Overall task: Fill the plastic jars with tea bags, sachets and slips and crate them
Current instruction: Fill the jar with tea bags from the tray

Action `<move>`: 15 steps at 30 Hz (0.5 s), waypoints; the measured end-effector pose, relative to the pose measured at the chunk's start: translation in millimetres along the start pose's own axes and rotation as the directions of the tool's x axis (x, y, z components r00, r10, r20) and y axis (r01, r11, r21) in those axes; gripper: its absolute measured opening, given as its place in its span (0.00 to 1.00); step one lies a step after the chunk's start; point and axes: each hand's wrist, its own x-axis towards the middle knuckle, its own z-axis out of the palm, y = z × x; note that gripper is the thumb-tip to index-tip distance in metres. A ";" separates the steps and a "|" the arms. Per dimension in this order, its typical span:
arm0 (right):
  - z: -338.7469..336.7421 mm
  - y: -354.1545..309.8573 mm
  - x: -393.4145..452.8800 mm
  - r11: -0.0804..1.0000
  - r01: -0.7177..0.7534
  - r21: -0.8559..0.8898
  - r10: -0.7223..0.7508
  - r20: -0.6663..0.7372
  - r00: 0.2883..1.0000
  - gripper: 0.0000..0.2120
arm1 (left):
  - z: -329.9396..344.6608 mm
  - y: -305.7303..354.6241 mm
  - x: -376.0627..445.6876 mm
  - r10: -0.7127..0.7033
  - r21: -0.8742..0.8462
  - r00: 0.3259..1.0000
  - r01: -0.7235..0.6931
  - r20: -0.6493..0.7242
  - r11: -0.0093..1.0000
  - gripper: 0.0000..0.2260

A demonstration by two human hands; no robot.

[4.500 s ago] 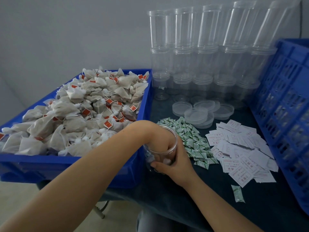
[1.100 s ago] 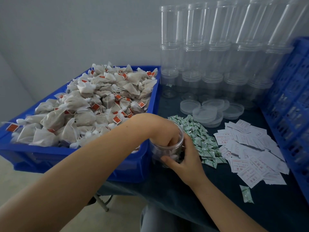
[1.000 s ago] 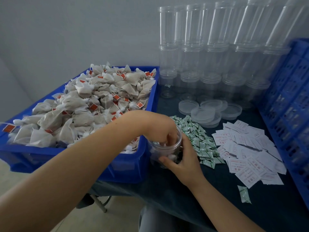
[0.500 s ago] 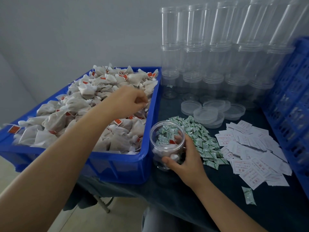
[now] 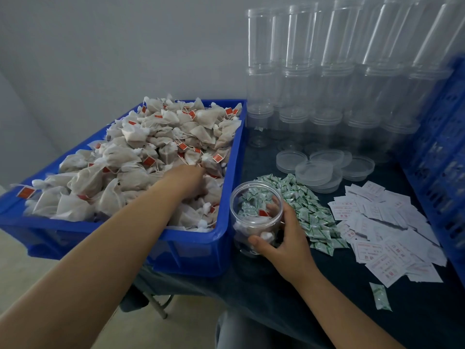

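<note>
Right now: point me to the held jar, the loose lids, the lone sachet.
held jar [image 5: 254, 197]: head view, clear front wall below the rim.
loose lids [image 5: 314, 171]: head view, top of front lid.
lone sachet [image 5: 381, 297]: head view, packet's middle.

Dark blue-clothed table [image 5: 415, 321], blue tray [image 5: 221, 250] of tea bags at its left edge, open jar [image 5: 254, 222] just right of the tray, green sachets [image 5: 309, 215], clear lids [image 5: 314, 172], white slips [image 5: 387, 235], stacked empty jars [image 5: 327, 96] and blue crate [image 5: 437, 157] farther right of the tray.

Probably packing workshop: stacked empty jars [image 5: 327, 79]
</note>
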 end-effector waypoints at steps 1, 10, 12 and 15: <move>-0.2 0.2 -0.2 1.000 -0.002 0.002 0.002 0.001 1.000 0.38 | -0.7 0.1 -0.2 -0.020 0.011 1.000 0.020 0.011 1.000 0.11; 0.4 2.0 0.9 1.000 0.000 0.001 0.000 0.005 1.000 0.38 | -2.4 -1.8 0.8 -0.027 0.094 0.997 0.034 -0.079 0.995 0.09; 0.8 2.3 0.6 1.000 0.001 0.001 -0.001 0.003 1.000 0.39 | -2.4 -2.7 1.3 -0.025 0.107 0.994 0.037 -0.110 0.994 0.11; 1.1 2.7 0.7 1.000 -0.001 0.005 0.001 0.004 1.000 0.39 | -2.3 -3.8 2.5 -0.019 0.090 0.988 0.033 -0.156 0.995 0.13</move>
